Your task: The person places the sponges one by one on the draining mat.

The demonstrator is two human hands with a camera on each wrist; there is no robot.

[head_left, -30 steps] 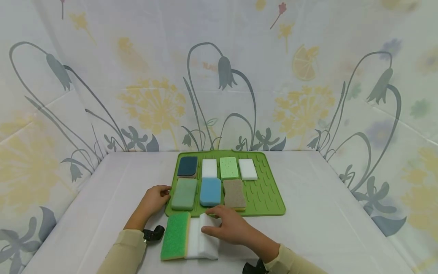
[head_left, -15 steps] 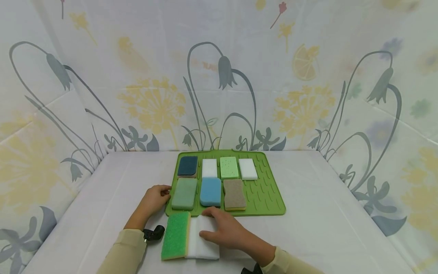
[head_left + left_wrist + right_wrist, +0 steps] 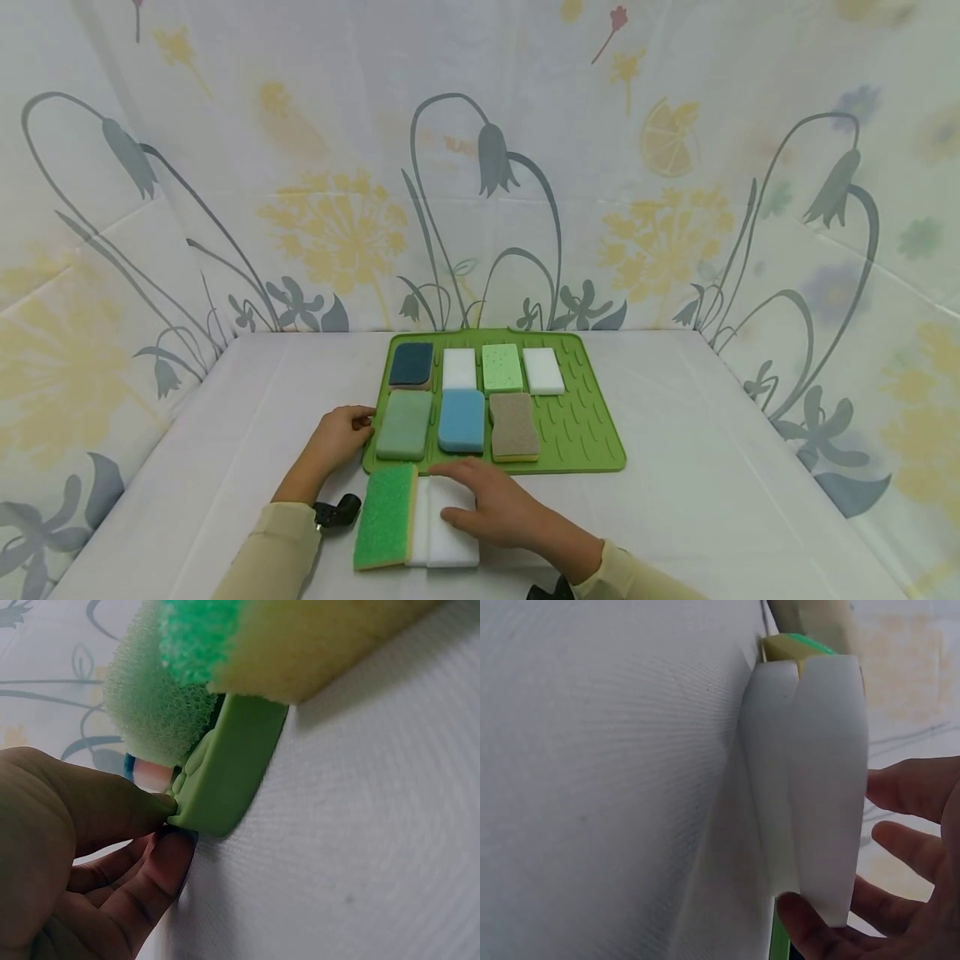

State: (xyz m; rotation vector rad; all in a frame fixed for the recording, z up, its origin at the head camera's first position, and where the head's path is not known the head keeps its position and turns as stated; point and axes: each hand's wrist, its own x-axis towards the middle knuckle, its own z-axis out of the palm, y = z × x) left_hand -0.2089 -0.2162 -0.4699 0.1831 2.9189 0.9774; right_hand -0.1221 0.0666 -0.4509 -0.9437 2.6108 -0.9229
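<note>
In the head view my left hand (image 3: pixel 339 437) rests at the left edge of a green ridged mat (image 3: pixel 579 433). The left wrist view shows its thumb above and fingers below, pinching the mat's rim. My right hand (image 3: pixel 501 502) holds a white sponge (image 3: pixel 450 546); its thumb lies against the top face and fingertips curl at the far end, as the right wrist view shows. This white sponge lies on another white sponge (image 3: pixel 420 533), offset to the right. A green-and-yellow scrub sponge (image 3: pixel 384 517) sits just left of them, before the mat.
Several sponges lie on the mat in two rows: dark blue (image 3: pixel 411 364), white (image 3: pixel 459 368), speckled green (image 3: pixel 502 367), white (image 3: pixel 543 371), pale green (image 3: pixel 403 425), blue (image 3: pixel 461 421) and grey-brown (image 3: pixel 513 425). A flower-print cloth (image 3: pixel 480 167) stands behind the table.
The upper white sponge has gone from tilted to flat on the lower one and slid slightly left. My right hand has shifted a little left and nearer me. The left hand keeps its place.
</note>
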